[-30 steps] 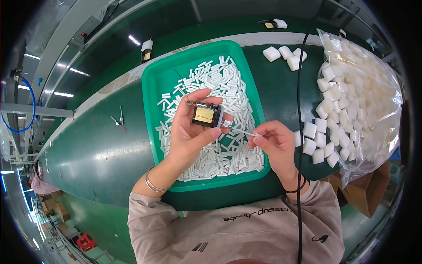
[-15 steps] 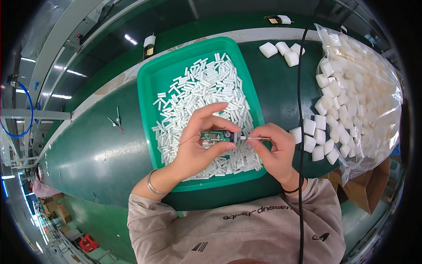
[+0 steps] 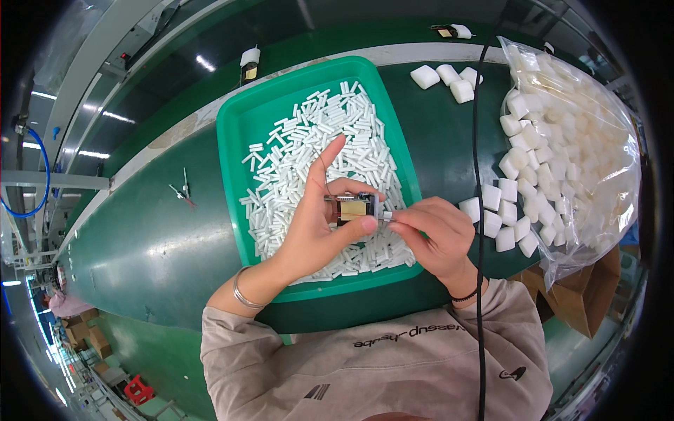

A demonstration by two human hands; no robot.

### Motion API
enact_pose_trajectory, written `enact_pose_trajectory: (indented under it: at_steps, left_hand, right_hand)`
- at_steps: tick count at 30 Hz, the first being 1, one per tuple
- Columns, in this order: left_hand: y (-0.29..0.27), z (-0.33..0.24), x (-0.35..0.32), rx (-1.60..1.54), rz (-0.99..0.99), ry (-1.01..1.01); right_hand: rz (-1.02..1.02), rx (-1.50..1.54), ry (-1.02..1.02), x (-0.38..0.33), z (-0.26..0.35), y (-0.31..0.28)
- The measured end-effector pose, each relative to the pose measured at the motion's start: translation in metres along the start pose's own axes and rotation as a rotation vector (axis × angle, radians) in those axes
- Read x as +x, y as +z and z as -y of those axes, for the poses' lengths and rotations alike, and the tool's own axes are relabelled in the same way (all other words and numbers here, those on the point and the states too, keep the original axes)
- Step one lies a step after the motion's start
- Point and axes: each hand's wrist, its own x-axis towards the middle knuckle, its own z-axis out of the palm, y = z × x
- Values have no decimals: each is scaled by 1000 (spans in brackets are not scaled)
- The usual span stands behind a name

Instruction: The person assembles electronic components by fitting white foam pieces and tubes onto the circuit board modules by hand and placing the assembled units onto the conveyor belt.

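My left hand point(image 3: 316, 224) grips a small black and yellow electrical part point(image 3: 353, 208) over the green tray point(image 3: 242, 126), its index finger sticking up. My right hand point(image 3: 434, 235) pinches a short white tube point(image 3: 387, 217) and holds it against the right end of that part. The tray beneath is heaped with several short white tubes point(image 3: 316, 140).
White foam blocks point(image 3: 502, 210) lie right of the tray beside a clear bag point(image 3: 576, 133) full of the same blocks. More blocks point(image 3: 446, 77) sit at the back. A black cable point(image 3: 476, 140) hangs down the right. Small tweezers point(image 3: 184, 193) lie on the green table at left.
The part has turned from facing up to lying sideways and come lower over the tray. My right hand moved in and brought the white tube to its end.
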Motion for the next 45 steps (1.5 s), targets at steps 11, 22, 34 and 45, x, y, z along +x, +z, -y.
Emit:
enact_pose_trajectory:
  at_steps: [11,22,34,45]
  left_hand:
    - [-8,-2,2,-17,-91,-27]
    - [-3,-4,2,-44,-75,33]
    - [-4,6,-1,-210,-156,88]
    - [-27,8,12,-364,-367,187]
  right_hand:
    - [183,-896,411,15,-12,-88]
    - [389,-794,557,13,-22,-81]
    - [152,169,428,27,5,-14]
    - [502,-483,173,22,19,28]
